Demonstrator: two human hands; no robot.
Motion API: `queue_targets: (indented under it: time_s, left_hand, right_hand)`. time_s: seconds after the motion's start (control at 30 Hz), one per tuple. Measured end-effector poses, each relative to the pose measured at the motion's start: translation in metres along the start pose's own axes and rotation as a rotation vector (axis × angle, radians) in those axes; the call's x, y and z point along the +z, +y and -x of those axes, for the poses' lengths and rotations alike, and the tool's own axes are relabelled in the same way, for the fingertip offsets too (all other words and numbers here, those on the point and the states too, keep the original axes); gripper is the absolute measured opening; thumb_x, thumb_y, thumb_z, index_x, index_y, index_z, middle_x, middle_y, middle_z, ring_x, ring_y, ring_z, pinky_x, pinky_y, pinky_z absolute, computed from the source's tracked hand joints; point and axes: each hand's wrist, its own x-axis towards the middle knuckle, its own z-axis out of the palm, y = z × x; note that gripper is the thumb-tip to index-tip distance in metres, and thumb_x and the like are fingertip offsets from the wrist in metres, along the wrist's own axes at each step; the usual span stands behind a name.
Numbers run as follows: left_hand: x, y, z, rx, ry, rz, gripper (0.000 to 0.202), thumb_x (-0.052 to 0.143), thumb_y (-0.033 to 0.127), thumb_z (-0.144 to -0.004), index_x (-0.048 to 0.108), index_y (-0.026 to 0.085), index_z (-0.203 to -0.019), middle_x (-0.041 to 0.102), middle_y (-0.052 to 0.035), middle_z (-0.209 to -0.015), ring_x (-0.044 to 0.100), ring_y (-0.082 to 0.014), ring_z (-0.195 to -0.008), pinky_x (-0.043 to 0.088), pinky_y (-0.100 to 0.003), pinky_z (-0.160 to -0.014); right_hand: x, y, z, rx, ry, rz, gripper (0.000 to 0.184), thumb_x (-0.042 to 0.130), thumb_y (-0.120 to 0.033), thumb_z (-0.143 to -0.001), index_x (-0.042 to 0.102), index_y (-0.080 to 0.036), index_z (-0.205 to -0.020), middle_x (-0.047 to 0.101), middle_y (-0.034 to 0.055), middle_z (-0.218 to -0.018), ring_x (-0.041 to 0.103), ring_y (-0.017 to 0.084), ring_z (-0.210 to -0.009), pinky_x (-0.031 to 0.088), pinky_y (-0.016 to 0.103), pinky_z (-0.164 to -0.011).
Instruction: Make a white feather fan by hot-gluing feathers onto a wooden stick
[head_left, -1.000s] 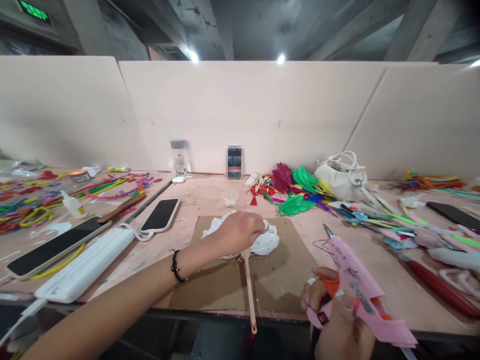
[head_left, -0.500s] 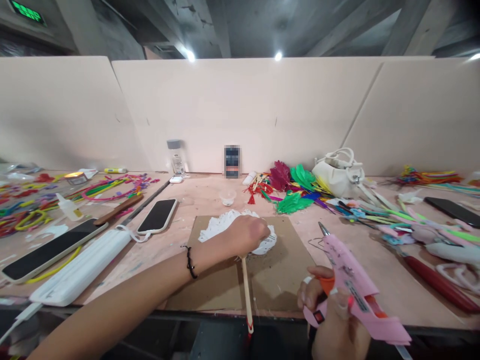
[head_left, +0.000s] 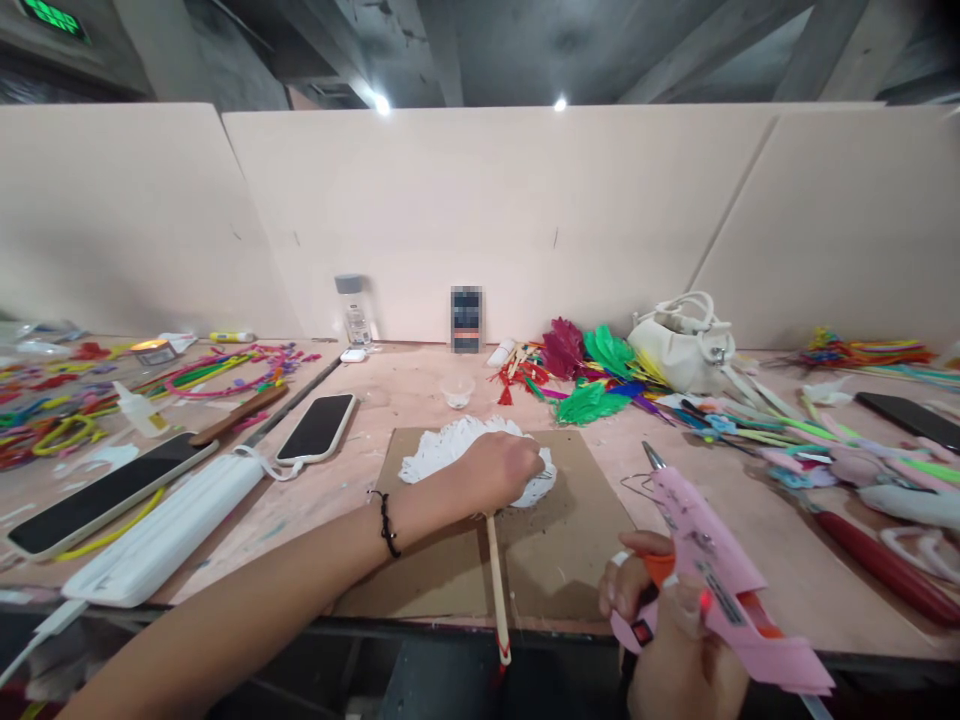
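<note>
My left hand [head_left: 506,468] reaches across a round white ruffled fan [head_left: 442,446], knuckles up, with its fingers curled down at the fan's right side. What those fingertips hold, if anything, is hidden. A pale wooden handle [head_left: 496,590] runs from the fan toward me, past the table's front edge, with a red cord at its end. Under the fan lies a brown cardboard sheet [head_left: 577,545]. In my right hand [head_left: 675,625] is a pink glue gun [head_left: 709,545], its fingers wrapped round the grip by the orange trigger. The metal nozzle points up and away, right of the cardboard.
Left are phones [head_left: 316,430], a white power bank [head_left: 165,535] with cable, and a glue bottle [head_left: 140,410]. Behind stand a clear bottle [head_left: 354,312] and a small plastic cup [head_left: 457,390]. Right lie coloured feathers [head_left: 592,402], a white handbag [head_left: 679,345] and red-handled pliers [head_left: 885,565].
The view has shifted slightly. My left hand stays curled over the fan, and my right hand keeps the glue gun in nearly the same place.
</note>
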Motion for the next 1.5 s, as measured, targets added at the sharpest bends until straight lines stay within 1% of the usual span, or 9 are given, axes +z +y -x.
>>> queue_targets:
  time_s: [0.1, 0.23, 0.4, 0.6, 0.8, 1.03, 1.23, 1.37, 1.5]
  left_hand:
    - [-0.0022, 0.0014, -0.0003, 0.003, -0.006, -0.006, 0.020, 0.055, 0.001, -0.085, 0.067, 0.013, -0.075, 0.069, -0.0096, -0.080, 0.067, -0.0222, -0.069, 0.044, -0.030, -0.059]
    - [-0.0046, 0.0026, -0.0008, 0.006, -0.022, -0.015, 0.020, 0.054, 0.001, -0.085, 0.068, 0.012, -0.076, 0.069, -0.0095, -0.080, 0.067, -0.0229, -0.071, 0.044, -0.031, -0.059]
    - [-0.0053, 0.0029, -0.0013, 0.011, -0.046, -0.030, 0.018, 0.055, 0.002, -0.086, 0.068, 0.012, -0.078, 0.070, -0.0098, -0.083, 0.069, -0.0242, -0.074, 0.044, -0.032, -0.059]
    - [-0.0020, 0.0013, -0.0016, 0.022, -0.054, -0.039, 0.017, 0.056, 0.003, -0.087, 0.067, 0.013, -0.080, 0.071, -0.0094, -0.086, 0.069, -0.0241, -0.077, 0.045, -0.032, -0.061]
    - [0.0005, -0.0004, -0.0027, 0.025, -0.054, -0.050, 0.017, 0.055, 0.005, -0.089, 0.066, 0.014, -0.080, 0.071, -0.0086, -0.086, 0.069, -0.0227, -0.077, 0.046, -0.030, -0.061]
    - [-0.0036, 0.0017, -0.0041, 0.035, -0.066, -0.058, 0.018, 0.056, 0.005, -0.091, 0.068, 0.013, -0.079, 0.072, -0.0088, -0.086, 0.069, -0.0230, -0.077, 0.044, -0.030, -0.059]
    - [-0.0029, 0.0005, -0.0061, 0.054, -0.064, -0.059, 0.019, 0.056, 0.006, -0.092, 0.069, 0.013, -0.079, 0.072, -0.0089, -0.085, 0.070, -0.0232, -0.077, 0.045, -0.030, -0.060]
    - [0.0002, -0.0013, -0.0077, 0.067, -0.061, -0.062, 0.018, 0.058, 0.008, -0.092, 0.070, 0.014, -0.080, 0.073, -0.0084, -0.084, 0.070, -0.0236, -0.077, 0.043, -0.030, -0.057]
    - [0.0015, -0.0022, -0.0089, 0.072, -0.059, -0.069, 0.019, 0.057, 0.009, -0.094, 0.070, 0.014, -0.081, 0.073, -0.0080, -0.085, 0.071, -0.0239, -0.078, 0.042, -0.031, -0.057]
  right_hand:
    - [0.0006, -0.0007, 0.0004, -0.006, 0.003, 0.009, 0.030, 0.052, -0.045, -0.103, 0.061, -0.017, -0.102, 0.050, -0.0039, -0.058, 0.050, 0.013, -0.052, 0.041, 0.023, -0.046]
    - [0.0005, 0.0001, -0.0002, 0.011, 0.000, 0.010, 0.030, 0.054, -0.046, -0.102, 0.061, -0.017, -0.104, 0.050, -0.0035, -0.058, 0.050, 0.013, -0.051, 0.036, 0.021, -0.043]
    - [0.0000, -0.0001, 0.0002, 0.014, 0.003, 0.002, 0.030, 0.053, -0.045, -0.103, 0.061, -0.017, -0.103, 0.049, -0.0039, -0.058, 0.050, 0.013, -0.053, 0.041, 0.023, -0.048]
    - [-0.0018, 0.0018, 0.0016, 0.025, 0.008, 0.011, 0.030, 0.055, -0.046, -0.102, 0.061, -0.016, -0.104, 0.049, -0.0035, -0.059, 0.049, 0.013, -0.052, 0.037, 0.020, -0.044]
    - [0.0018, -0.0021, -0.0002, 0.026, 0.013, 0.027, 0.030, 0.056, -0.046, -0.101, 0.062, -0.017, -0.102, 0.049, -0.0039, -0.058, 0.050, 0.012, -0.052, 0.038, 0.020, -0.045]
    - [0.0026, -0.0022, -0.0004, 0.009, -0.007, 0.037, 0.031, 0.056, -0.046, -0.101, 0.063, -0.016, -0.101, 0.049, -0.0042, -0.057, 0.051, 0.012, -0.050, 0.041, 0.021, -0.046]
    - [0.0039, -0.0043, -0.0010, 0.010, 0.003, 0.064, 0.033, 0.057, -0.048, -0.101, 0.062, -0.016, -0.099, 0.050, -0.0041, -0.056, 0.051, 0.012, -0.048, 0.039, 0.020, -0.042]
    - [0.0037, -0.0057, -0.0010, 0.003, -0.008, 0.064, 0.035, 0.058, -0.051, -0.100, 0.062, -0.016, -0.098, 0.049, -0.0042, -0.055, 0.051, 0.012, -0.047, 0.039, 0.020, -0.041]
    - [0.0033, -0.0048, -0.0006, 0.020, -0.005, 0.056, 0.031, 0.057, -0.047, -0.101, 0.063, -0.016, -0.100, 0.050, -0.0040, -0.056, 0.051, 0.012, -0.049, 0.041, 0.020, -0.043]
